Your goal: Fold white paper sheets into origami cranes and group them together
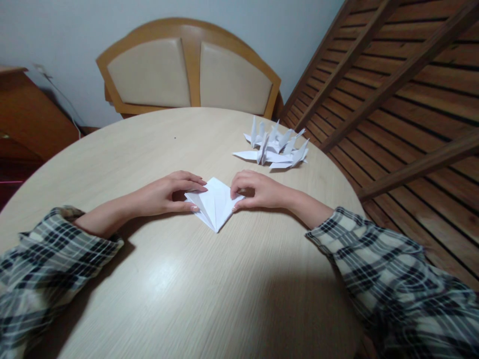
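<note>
A folded sheet of white paper point(216, 199), diamond-shaped with creases running to its near corner, lies on the table between my hands. My left hand point(175, 192) has its thumb and fingers on the paper's left corner. At the right corner, my right hand point(254, 190) pinches the edge between thumb and curled fingers. Beyond my right hand, several folded white paper cranes point(275, 149) stand bunched together, overlapping one another.
The round wooden table point(179, 289) bears all of this. Behind it stands a wood-framed padded headboard point(192, 65) against the wall. A slatted wooden partition point(404, 99) rises on the right, and a brown cabinet point(30, 114) is at the left.
</note>
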The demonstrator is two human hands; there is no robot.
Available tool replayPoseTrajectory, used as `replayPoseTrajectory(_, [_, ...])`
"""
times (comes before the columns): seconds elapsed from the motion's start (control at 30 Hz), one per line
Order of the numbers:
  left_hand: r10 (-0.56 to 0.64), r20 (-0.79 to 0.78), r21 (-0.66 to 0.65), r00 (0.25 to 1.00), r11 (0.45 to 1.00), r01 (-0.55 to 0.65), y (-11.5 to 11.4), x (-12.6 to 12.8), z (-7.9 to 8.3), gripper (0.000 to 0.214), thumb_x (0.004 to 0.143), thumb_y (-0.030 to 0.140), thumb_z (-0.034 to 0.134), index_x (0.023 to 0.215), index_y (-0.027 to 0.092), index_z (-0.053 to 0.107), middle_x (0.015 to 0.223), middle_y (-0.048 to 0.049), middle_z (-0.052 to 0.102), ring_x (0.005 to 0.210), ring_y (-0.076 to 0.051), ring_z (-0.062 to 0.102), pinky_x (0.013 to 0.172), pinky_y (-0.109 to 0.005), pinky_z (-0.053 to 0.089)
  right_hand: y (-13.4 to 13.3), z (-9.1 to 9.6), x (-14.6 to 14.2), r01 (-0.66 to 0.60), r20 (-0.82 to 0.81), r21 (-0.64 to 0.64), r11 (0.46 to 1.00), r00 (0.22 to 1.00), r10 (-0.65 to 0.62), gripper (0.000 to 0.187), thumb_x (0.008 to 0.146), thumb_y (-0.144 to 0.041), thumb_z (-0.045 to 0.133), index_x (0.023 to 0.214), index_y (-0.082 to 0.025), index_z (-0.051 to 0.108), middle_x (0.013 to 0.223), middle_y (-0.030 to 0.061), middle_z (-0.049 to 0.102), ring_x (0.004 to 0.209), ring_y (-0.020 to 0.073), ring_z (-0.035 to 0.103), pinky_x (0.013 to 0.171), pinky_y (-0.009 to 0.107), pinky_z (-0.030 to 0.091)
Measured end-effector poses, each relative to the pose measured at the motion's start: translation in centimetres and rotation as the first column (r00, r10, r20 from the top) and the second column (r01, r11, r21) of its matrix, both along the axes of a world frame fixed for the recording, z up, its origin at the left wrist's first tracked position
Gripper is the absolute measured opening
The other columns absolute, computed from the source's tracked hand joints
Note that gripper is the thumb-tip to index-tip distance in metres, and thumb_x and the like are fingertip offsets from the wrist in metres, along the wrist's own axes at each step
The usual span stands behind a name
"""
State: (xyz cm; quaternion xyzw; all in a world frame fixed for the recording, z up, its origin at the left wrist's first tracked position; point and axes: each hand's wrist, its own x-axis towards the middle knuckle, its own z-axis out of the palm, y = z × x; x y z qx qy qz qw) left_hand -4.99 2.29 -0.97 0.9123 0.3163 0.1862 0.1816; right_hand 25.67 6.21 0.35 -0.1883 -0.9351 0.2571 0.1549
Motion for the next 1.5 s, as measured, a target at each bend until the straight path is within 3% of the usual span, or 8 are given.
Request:
replayPoseTrajectory(0.43, [0.007, -0.017, -0.012, 1.000, 1.000, -0.008, -0.1, -0.1, 0.1, 0.049, 0.090, 0.050, 0.070, 0.131, 0.023, 0.068, 0.137, -0.0152, 0.064, 0.127, -0.030, 0.059, 0.109, -0.049, 0.048, 0.0, -0.1, 0.1, -0.003, -0.024, -0.071, 0.997, 1.000, 0.001, 0.014, 0.084, -0.032, 0.078, 0.087, -0.020, 0.071, 0.096, 0.0050, 0.069, 0.092, 0.0190, 0.061, 0.088, 0.035, 0.047])
replayPoseTrajectory(0.7, [0.004, -0.006, -0.017, 1.000, 1.000, -0.004, -0.2, 0.0, 0.3, 0.044, 0.090, 0.045, 0.070, 0.128, 0.023, 0.070, 0.136, -0.0144, 0.065, 0.128, -0.030, 0.060, 0.109, -0.048, 0.049, 0.2, -0.3, 0.2, -0.006, -0.040, -0.062, 0.998, 0.999, 0.004, 0.011, 0.091, -0.030, 0.068, 0.087, -0.020, 0.072, 0.096, 0.0057, 0.069, 0.092, 0.0184, 0.063, 0.089, 0.035, 0.048])
replayPoseTrajectory(1.1, [-0.032, 0.028, 0.057, 0.999, 0.998, 0.031, -0.3, 0.1, 0.3, 0.033, 0.099, 0.033, 0.057, 0.127, 0.020, 0.069, 0.129, -0.0129, 0.071, 0.124, -0.025, 0.064, 0.107, -0.043, 0.051, 0.4, -1.0, 0.2, -0.031, -0.076, 0.056, 0.998, 0.996, 0.036, 0.017, 0.095, -0.028, 0.059, 0.089, -0.018, 0.071, 0.093, 0.0079, 0.069, 0.088, 0.0180, 0.062, 0.083, 0.033, 0.049])
replayPoseTrajectory(1.5, [0.033, -0.001, 0.032, 0.999, 0.999, -0.033, -0.7, 0.3, 0.8, 0.037, 0.102, 0.035, 0.047, 0.127, 0.018, 0.067, 0.129, -0.0143, 0.070, 0.115, -0.025, 0.068, 0.103, -0.041, 0.052, 0.0, -0.5, 0.0, 0.066, -0.060, 0.051, 0.997, 0.996, -0.062, 0.018, 0.095, -0.030, 0.055, 0.091, -0.018, 0.069, 0.091, 0.0062, 0.070, 0.086, 0.0174, 0.062, 0.081, 0.031, 0.046])
